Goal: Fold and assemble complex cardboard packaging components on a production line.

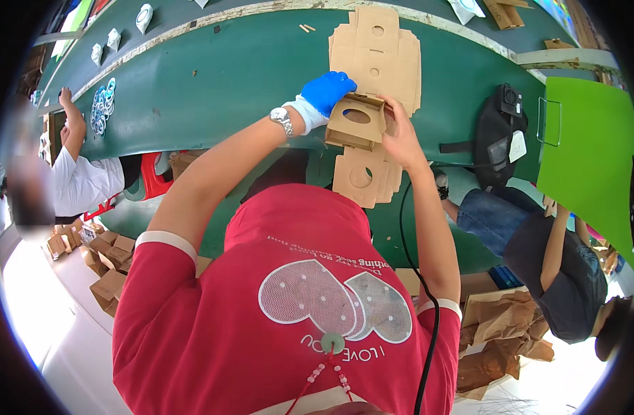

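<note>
Between my two hands is a small brown cardboard box [349, 131], partly folded up, with an oval hole in its upper panel. My left hand [327, 94], in a blue-coated glove, grips its far left edge. My bare right hand [403, 135] holds the right side, thumb and fingers against the cardboard. Beyond the box lies a stack of flat die-cut cardboard blanks [393, 69] with round holes. More flat blanks [362, 181] lie at the near edge of the table, just below the box and close to my body.
The green table [248, 76] runs across in front of me. A black mesh bag [495, 138] lies at right, by a bright green panel [587, 145]. Rings [103, 106] are piled at left. Co-workers sit on both sides. A black cable [408, 242] hangs by my right arm.
</note>
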`<state>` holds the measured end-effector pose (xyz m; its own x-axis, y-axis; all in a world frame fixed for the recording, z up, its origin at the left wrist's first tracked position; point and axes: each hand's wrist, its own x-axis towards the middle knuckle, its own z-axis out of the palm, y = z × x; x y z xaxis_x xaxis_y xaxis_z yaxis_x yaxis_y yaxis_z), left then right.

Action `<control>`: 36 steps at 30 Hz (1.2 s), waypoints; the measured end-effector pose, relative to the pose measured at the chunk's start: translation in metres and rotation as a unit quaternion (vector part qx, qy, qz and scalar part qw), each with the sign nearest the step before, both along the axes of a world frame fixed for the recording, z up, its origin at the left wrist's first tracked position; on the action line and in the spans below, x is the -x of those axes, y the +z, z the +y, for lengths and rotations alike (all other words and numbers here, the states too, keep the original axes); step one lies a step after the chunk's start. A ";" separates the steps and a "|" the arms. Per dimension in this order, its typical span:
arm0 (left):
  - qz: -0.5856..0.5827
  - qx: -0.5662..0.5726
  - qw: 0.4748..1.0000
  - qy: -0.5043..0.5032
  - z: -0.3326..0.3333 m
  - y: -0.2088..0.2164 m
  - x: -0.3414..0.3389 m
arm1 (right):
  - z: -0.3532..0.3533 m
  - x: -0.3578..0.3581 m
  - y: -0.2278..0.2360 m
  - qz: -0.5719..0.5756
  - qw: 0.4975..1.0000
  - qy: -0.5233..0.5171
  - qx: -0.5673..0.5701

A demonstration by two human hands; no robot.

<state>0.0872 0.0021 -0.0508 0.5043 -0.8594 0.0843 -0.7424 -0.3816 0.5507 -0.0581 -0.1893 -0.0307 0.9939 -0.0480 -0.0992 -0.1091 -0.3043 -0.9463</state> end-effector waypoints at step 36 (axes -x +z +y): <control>0.469 0.207 0.806 0.295 -0.023 0.051 -0.199 | 0.038 0.030 0.035 0.113 0.938 -0.317 0.082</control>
